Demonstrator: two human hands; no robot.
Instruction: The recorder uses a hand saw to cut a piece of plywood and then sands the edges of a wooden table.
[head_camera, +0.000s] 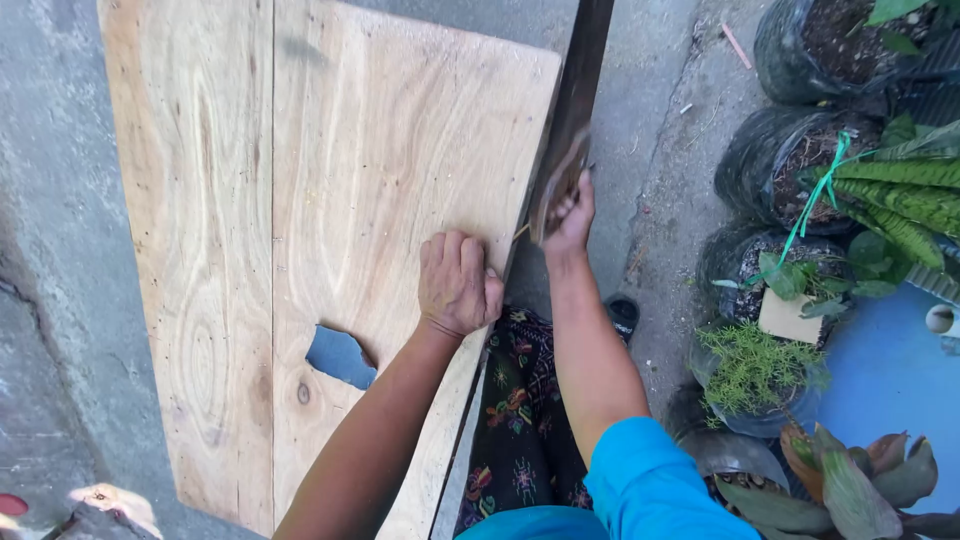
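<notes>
Under our hands lies a wide plywood panel (300, 200) on the concrete floor (50, 200), with a ragged hole (340, 356) just behind our left wrist. Our left hand (458, 282) presses knuckles-down, fingers curled, on the panel's right edge, holding nothing. Just right of it, our right hand (570, 215) is closed around the handle of a dark hand saw (572, 120) standing along that edge. We judge the cut under way; next calls for steady strokes. Potted plants (800, 270) sit well right.
</notes>
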